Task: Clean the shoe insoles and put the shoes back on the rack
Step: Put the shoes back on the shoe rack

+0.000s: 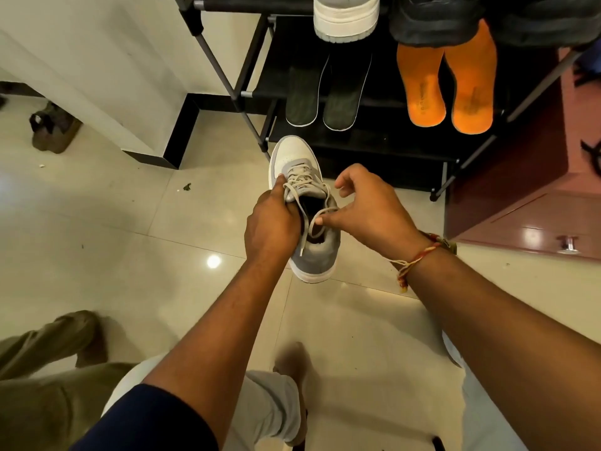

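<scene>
**Glossy tiled floor (130, 255), one sneaker held up**

Above the cream tiles, the left hand (271, 224) grips the grey-and-white sneaker (294, 154), fingers curled round its tongue side. The right hand (367, 206) pinches a lace loop (317, 219) (thumb at the collar). Beyond, the black rack (224, 79) holds dark insoles (300, 99), orange insoles (422, 92) and, higher up, a matching sneaker (346, 17).

We wear a dark blue sleeve (146, 418), light grey trousers (273, 408), and a red-and-white string (419, 255) on our right wrist.
</scene>
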The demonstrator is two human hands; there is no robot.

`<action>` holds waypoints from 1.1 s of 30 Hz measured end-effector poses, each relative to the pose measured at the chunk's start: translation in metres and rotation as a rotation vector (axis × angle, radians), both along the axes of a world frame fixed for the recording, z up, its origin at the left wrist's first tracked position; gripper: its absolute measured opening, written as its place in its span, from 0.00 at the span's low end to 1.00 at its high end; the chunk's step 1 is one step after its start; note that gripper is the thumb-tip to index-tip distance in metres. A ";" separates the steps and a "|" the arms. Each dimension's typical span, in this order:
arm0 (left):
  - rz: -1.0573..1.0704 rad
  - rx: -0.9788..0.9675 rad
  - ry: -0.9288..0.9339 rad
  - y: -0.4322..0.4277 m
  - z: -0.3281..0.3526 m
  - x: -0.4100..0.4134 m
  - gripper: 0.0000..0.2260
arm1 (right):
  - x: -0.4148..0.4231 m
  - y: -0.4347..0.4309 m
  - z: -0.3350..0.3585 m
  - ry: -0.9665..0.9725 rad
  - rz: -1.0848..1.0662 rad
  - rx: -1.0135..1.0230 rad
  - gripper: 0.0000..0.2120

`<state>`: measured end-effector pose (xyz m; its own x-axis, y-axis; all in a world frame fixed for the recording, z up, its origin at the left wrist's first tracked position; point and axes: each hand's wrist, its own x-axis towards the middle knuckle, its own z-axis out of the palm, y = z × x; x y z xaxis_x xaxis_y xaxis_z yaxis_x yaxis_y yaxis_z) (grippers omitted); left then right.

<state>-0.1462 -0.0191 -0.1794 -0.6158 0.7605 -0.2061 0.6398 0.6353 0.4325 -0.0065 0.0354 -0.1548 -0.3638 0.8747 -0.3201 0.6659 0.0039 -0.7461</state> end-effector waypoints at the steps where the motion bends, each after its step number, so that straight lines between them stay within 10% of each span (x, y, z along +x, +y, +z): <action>1: 0.000 0.007 0.001 0.000 0.000 0.001 0.21 | -0.001 -0.001 -0.002 -0.037 0.000 -0.002 0.32; 12: -0.011 0.062 -0.063 0.002 -0.004 0.000 0.20 | -0.010 -0.007 -0.013 -0.162 0.013 0.072 0.47; 20: -0.077 0.125 -0.109 0.001 0.002 0.010 0.22 | -0.009 -0.003 -0.023 -0.263 -0.085 0.084 0.41; 26: 0.022 0.129 -0.097 0.005 0.002 -0.002 0.19 | -0.007 0.007 -0.007 -0.026 -0.045 -0.291 0.47; 33: 0.086 0.158 -0.073 0.005 0.000 -0.014 0.17 | -0.004 0.006 0.000 0.370 -0.211 -0.585 0.10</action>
<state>-0.1600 -0.0140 -0.1796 -0.6674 0.7324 -0.1347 0.5494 0.6063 0.5749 -0.0101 0.0411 -0.1543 -0.3816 0.6610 -0.6461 0.3122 -0.5658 -0.7632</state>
